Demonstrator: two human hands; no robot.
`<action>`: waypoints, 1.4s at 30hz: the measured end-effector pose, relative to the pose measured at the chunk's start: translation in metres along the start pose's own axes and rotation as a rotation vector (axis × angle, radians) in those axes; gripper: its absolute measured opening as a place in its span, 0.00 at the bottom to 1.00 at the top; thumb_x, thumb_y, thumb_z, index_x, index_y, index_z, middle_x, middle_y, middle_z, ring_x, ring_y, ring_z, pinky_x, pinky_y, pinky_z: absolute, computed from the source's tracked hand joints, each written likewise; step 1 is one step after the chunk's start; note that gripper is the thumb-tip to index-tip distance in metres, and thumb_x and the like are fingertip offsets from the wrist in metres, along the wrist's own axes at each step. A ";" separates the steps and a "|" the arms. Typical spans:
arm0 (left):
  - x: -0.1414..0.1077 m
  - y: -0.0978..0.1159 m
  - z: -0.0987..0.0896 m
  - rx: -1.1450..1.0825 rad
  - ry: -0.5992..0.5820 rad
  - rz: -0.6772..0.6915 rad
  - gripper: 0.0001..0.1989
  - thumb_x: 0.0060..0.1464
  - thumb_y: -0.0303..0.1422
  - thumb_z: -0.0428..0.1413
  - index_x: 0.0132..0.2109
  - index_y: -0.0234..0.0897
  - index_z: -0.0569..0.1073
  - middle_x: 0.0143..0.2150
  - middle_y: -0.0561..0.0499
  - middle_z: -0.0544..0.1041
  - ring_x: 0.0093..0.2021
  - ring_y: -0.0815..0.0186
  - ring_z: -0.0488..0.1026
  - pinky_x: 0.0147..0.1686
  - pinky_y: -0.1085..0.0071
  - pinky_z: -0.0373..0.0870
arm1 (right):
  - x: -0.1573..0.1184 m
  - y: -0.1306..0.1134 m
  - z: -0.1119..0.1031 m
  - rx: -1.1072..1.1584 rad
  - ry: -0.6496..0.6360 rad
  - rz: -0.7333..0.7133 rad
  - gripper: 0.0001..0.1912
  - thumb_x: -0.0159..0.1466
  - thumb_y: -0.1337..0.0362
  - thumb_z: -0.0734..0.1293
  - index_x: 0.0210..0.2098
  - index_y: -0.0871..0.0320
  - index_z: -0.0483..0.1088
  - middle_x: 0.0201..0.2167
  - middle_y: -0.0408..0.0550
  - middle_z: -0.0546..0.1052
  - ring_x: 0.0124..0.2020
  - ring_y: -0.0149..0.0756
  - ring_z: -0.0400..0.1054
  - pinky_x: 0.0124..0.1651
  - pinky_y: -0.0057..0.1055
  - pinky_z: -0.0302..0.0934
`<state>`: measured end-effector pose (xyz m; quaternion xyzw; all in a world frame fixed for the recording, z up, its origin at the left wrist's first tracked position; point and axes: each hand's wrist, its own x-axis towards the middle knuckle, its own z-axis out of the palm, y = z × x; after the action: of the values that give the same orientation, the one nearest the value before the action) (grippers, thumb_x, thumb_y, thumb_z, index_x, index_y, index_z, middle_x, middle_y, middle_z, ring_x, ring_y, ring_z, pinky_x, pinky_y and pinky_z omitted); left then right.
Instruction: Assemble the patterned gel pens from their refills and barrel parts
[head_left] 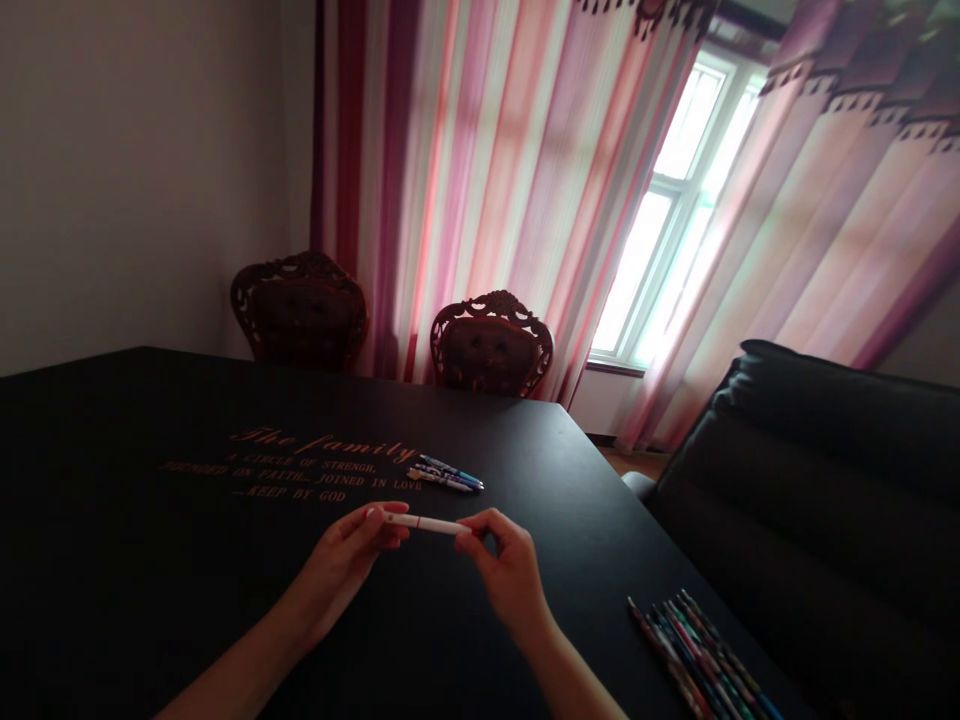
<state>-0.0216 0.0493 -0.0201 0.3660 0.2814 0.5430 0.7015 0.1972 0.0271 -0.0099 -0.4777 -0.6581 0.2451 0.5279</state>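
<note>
Fingers of both hands are closed on a white pen (421,523), which is held level just above the black table (150,560): one end is pinched by the left hand (346,557), the other by the right hand (504,567). A few pens (445,474) are laid beyond it (beside gold lettering (300,465)). A row of patterned pens (701,655) is seen near the right edge.

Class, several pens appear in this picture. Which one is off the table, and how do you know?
The white pen, gripped at its ends by the left hand and right hand. The others lie on the black table.
</note>
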 end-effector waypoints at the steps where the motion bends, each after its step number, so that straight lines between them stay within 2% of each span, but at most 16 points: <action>1: 0.000 0.000 0.000 0.033 0.031 0.011 0.17 0.50 0.39 0.66 0.44 0.31 0.81 0.34 0.46 0.82 0.35 0.67 0.76 0.39 0.76 0.71 | -0.001 0.000 0.001 -0.021 0.012 -0.039 0.01 0.60 0.66 0.70 0.32 0.57 0.75 0.29 0.43 0.77 0.31 0.35 0.69 0.36 0.29 0.60; 4: 0.000 0.000 0.001 0.064 0.103 0.010 0.15 0.48 0.38 0.67 0.41 0.32 0.82 0.31 0.47 0.82 0.32 0.65 0.77 0.36 0.73 0.72 | -0.003 -0.003 0.002 -0.093 0.026 -0.223 0.04 0.61 0.69 0.69 0.29 0.56 0.74 0.27 0.43 0.74 0.32 0.35 0.67 0.37 0.30 0.60; 6: 0.000 0.000 0.001 0.061 0.128 0.010 0.14 0.47 0.37 0.68 0.39 0.32 0.82 0.30 0.47 0.82 0.31 0.64 0.77 0.35 0.72 0.72 | -0.004 -0.005 0.002 -0.116 0.016 -0.297 0.04 0.62 0.70 0.68 0.31 0.56 0.74 0.27 0.43 0.73 0.33 0.36 0.67 0.38 0.30 0.60; 7: 0.001 0.000 0.001 0.055 0.131 0.010 0.14 0.47 0.37 0.68 0.39 0.32 0.82 0.30 0.47 0.82 0.31 0.65 0.77 0.35 0.72 0.72 | -0.004 -0.005 0.002 -0.118 0.013 -0.293 0.04 0.61 0.70 0.68 0.34 0.55 0.75 0.28 0.43 0.74 0.34 0.36 0.67 0.39 0.31 0.61; 9: 0.002 0.000 0.000 0.035 0.126 0.012 0.14 0.47 0.36 0.68 0.40 0.32 0.82 0.31 0.47 0.83 0.31 0.66 0.77 0.35 0.74 0.72 | -0.004 -0.006 0.002 -0.104 0.013 -0.226 0.13 0.59 0.69 0.71 0.44 0.54 0.73 0.31 0.43 0.75 0.37 0.37 0.68 0.43 0.32 0.61; 11: 0.003 0.000 -0.002 0.014 0.114 0.006 0.14 0.47 0.35 0.68 0.41 0.32 0.82 0.32 0.47 0.83 0.32 0.67 0.77 0.36 0.76 0.72 | -0.003 -0.006 0.002 -0.085 0.009 -0.141 0.19 0.57 0.68 0.72 0.48 0.54 0.72 0.33 0.43 0.76 0.37 0.37 0.69 0.44 0.33 0.61; 15: 0.003 0.000 -0.002 -0.070 0.034 -0.019 0.16 0.54 0.38 0.64 0.44 0.30 0.81 0.34 0.44 0.83 0.35 0.66 0.78 0.38 0.76 0.73 | -0.001 -0.003 0.000 -0.075 0.006 -0.035 0.05 0.60 0.65 0.70 0.37 0.55 0.76 0.30 0.42 0.75 0.33 0.35 0.69 0.38 0.29 0.60; 18: 0.003 0.001 0.000 -0.171 -0.033 -0.061 0.19 0.61 0.40 0.56 0.45 0.26 0.81 0.35 0.41 0.83 0.36 0.65 0.78 0.40 0.74 0.74 | -0.001 -0.003 -0.001 -0.054 0.018 -0.001 0.04 0.61 0.65 0.69 0.35 0.56 0.76 0.29 0.42 0.75 0.32 0.34 0.68 0.36 0.29 0.60; 21: 0.001 0.002 0.002 -0.188 -0.011 -0.068 0.16 0.64 0.34 0.53 0.43 0.26 0.81 0.34 0.42 0.83 0.35 0.65 0.78 0.40 0.73 0.75 | -0.001 -0.004 -0.002 -0.031 0.017 0.002 0.04 0.61 0.64 0.69 0.35 0.57 0.76 0.29 0.42 0.75 0.32 0.34 0.68 0.37 0.29 0.60; 26: 0.000 0.001 0.000 -0.165 0.024 -0.045 0.14 0.64 0.32 0.53 0.41 0.26 0.81 0.32 0.42 0.82 0.33 0.65 0.78 0.37 0.74 0.75 | -0.001 -0.008 -0.002 -0.047 0.006 -0.015 0.04 0.61 0.64 0.69 0.34 0.57 0.76 0.29 0.43 0.75 0.31 0.34 0.68 0.37 0.29 0.60; 34: 0.001 0.008 0.001 -0.249 0.032 -0.084 0.20 0.66 0.36 0.50 0.40 0.26 0.82 0.32 0.43 0.81 0.32 0.65 0.77 0.37 0.73 0.74 | -0.002 -0.006 0.002 -0.103 -0.017 -0.083 0.03 0.60 0.65 0.69 0.33 0.56 0.76 0.29 0.43 0.76 0.32 0.34 0.70 0.38 0.29 0.62; 38: 0.000 0.006 0.001 -0.134 0.004 -0.044 0.23 0.60 0.45 0.55 0.41 0.27 0.82 0.33 0.44 0.81 0.35 0.64 0.75 0.39 0.72 0.72 | -0.002 -0.005 0.001 -0.145 -0.009 -0.151 0.03 0.61 0.66 0.69 0.35 0.56 0.76 0.30 0.44 0.76 0.34 0.36 0.69 0.39 0.31 0.62; 42: -0.001 0.002 0.000 0.021 0.005 0.048 0.18 0.53 0.44 0.63 0.42 0.31 0.82 0.31 0.48 0.79 0.35 0.65 0.73 0.39 0.73 0.69 | -0.003 -0.008 -0.002 -0.234 -0.063 -0.233 0.03 0.62 0.67 0.68 0.34 0.56 0.75 0.29 0.44 0.76 0.34 0.36 0.68 0.39 0.32 0.61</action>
<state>-0.0227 0.0481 -0.0184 0.3786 0.2800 0.5576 0.6836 0.1963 0.0210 -0.0037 -0.4482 -0.7495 0.1187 0.4724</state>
